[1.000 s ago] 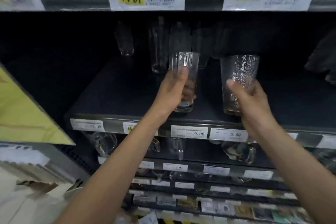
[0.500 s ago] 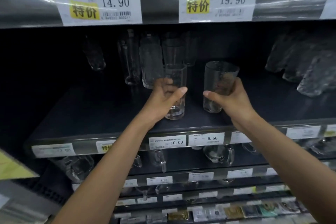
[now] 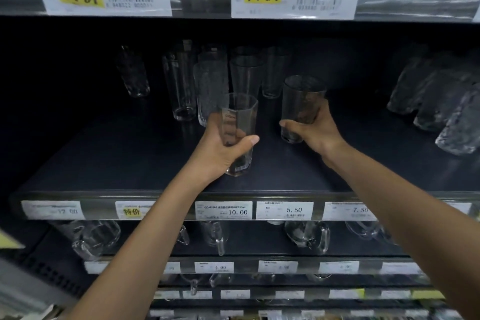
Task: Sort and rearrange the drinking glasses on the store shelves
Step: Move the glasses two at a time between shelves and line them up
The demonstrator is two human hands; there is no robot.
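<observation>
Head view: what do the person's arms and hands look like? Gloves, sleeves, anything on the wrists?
Nothing worn that shows. The left hand and right hand have no gloves and no rings in view. The left forearm and right forearm are uncovered to the frame's edge: no sleeves, watch or wristband.

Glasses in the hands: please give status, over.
Left hand grips faceted glass, right hand grips round glass. Both upright at shelf. Other glasses stand close behind.

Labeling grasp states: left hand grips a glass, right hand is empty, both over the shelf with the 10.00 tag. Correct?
No: the head view shows the right hand gripping a round glass. Left hand, faceted glass and shelf as stated.
</observation>
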